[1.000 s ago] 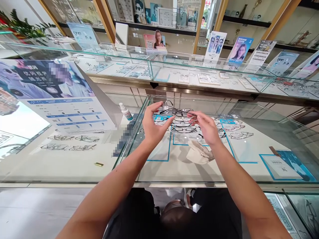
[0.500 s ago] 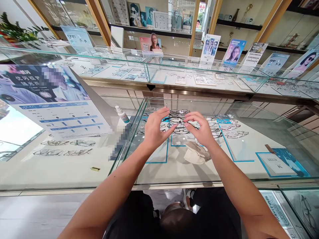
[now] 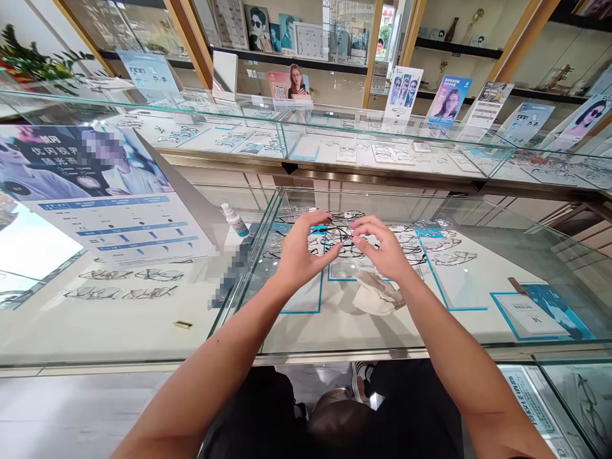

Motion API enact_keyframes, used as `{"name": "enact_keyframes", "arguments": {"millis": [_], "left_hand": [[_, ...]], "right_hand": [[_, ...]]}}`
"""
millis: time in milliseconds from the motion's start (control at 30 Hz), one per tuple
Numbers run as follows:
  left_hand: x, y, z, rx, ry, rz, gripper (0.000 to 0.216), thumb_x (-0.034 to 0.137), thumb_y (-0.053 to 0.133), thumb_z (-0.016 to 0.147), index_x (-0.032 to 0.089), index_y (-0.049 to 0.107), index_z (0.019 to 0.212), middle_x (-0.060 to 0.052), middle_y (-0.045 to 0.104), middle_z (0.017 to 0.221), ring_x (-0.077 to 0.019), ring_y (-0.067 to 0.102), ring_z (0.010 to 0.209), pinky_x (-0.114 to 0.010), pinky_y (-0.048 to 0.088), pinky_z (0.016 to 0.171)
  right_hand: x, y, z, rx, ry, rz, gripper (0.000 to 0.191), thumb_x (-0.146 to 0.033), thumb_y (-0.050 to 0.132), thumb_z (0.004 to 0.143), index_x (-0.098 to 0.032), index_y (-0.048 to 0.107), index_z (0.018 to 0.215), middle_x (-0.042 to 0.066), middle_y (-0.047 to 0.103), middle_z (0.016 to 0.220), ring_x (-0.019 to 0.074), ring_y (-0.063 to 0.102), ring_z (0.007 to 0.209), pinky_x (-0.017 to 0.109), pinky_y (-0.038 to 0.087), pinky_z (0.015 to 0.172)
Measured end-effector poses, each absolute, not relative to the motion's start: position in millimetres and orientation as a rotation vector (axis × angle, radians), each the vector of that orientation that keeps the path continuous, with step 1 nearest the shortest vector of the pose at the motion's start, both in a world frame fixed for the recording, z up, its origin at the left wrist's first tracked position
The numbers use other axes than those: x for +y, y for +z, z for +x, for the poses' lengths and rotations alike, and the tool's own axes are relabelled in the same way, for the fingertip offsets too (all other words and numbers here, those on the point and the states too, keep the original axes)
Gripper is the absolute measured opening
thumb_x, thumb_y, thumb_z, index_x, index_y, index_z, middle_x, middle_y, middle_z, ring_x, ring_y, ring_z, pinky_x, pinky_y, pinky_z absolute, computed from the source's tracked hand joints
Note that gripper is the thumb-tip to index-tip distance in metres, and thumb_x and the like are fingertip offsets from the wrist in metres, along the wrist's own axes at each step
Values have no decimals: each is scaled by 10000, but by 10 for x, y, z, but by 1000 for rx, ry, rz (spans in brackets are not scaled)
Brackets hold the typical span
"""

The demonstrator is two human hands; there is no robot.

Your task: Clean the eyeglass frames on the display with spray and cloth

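Note:
Above the glass counter, a pair of dark thin-framed eyeglasses is held between my two hands. My left hand curves around its left side, with the thumb below and the fingers above. From the right, my right hand pinches it between thumb and fingers. Other eyeglasses lie under the glass just behind, so the held frame's outline is hard to separate. A crumpled beige cloth lies below my right hand.
A spray bottle stands left of my hands, beside a large tent-shaped sign. A small gold piece lies at front left. Blue-edged cards are at right. Across the gap stands another glass showcase.
My left hand has lowered slightly and its fingers have curled in. The eyeglasses have turned a little between my hands; my right hand has barely moved.

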State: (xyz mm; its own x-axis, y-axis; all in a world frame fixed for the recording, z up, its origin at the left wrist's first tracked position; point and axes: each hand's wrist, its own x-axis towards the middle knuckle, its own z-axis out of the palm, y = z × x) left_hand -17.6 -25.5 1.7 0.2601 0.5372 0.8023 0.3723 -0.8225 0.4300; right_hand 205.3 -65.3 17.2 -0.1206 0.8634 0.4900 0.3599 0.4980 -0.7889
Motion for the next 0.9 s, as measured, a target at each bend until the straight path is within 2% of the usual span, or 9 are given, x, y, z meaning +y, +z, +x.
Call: {"name": "enact_keyframes", "arguments": {"millis": [233,367,467,567,600,667,733,800,900], "left_hand": [[-237,-67,-146,726,1478,2037,619,288,839,870,255,560,1422,-129,688,1313,-257,738,1191,-467,612,1098],[-225,-59,-123,640,1441,1961,586,274,821,884,256,546,1402,-132,674,1311,-247,730,1198,-453,619,1077],[-234,-52,-109,639,1432,1975,606,298,795,900,262,504,1430,-137,647,1349,-241,712,1215,-435,621,1063],[-279,-57,-97,817,1584,1994,631,337,797,882,254,507,1436,-140,612,1401,-238,689,1202,-425,602,1048],[-303,-57,-90,902,1654,1985,568,342,792,883,246,551,1388,-122,634,1336,-227,688,1142,-412,598,1016],[-360,-53,-68,1023,1698,1961,307,345,751,920,231,669,1194,-50,665,1033,-186,659,922,-366,578,891],[-415,-45,-33,1046,1567,1942,144,364,704,968,227,738,992,13,553,735,-153,555,710,-324,515,736],[-452,-42,8,1017,1389,1878,208,410,694,983,229,787,935,35,460,614,-141,468,611,-307,438,634],[-457,-53,54,985,1262,1723,263,476,735,948,231,830,951,23,498,612,-143,456,598,-301,385,586]], "right_hand": [[-598,83,2053,-1529,1098,-1024,357,-607,770,908,-250,746,914,98,763,1360,282,692,1287,468,514,1118],[-597,67,2009,-1420,1243,-1031,379,-607,836,836,-240,752,884,70,818,1161,264,737,1152,451,541,1088],[-583,42,1975,-1346,1224,-1029,390,-600,877,783,-237,760,866,59,817,1065,252,751,1061,431,566,1029],[-555,8,1966,-1277,1152,-1057,417,-610,895,745,-235,770,878,67,820,1020,260,758,1025,420,588,964],[-548,-1,1968,-1269,1118,-1072,420,-614,887,753,-232,772,888,71,823,1010,261,759,1013,419,591,949],[-547,-9,1967,-1282,1027,-1099,404,-609,850,801,-226,775,907,79,827,1015,258,757,990,419,593,939],[-566,-9,1948,-1313,902,-1119,356,-576,798,867,-225,778,918,87,830,1059,254,752,991,421,592,948],[-601,-11,1905,-1366,746,-1122,283,-514,750,929,-233,782,920,92,824,1105,258,748,1032,425,588,971],[-656,-31,1817,-1473,509,-1103,175,-402,708,981,-257,802,957,91,817,1126,268,743,1121,446,567,1037]]}}
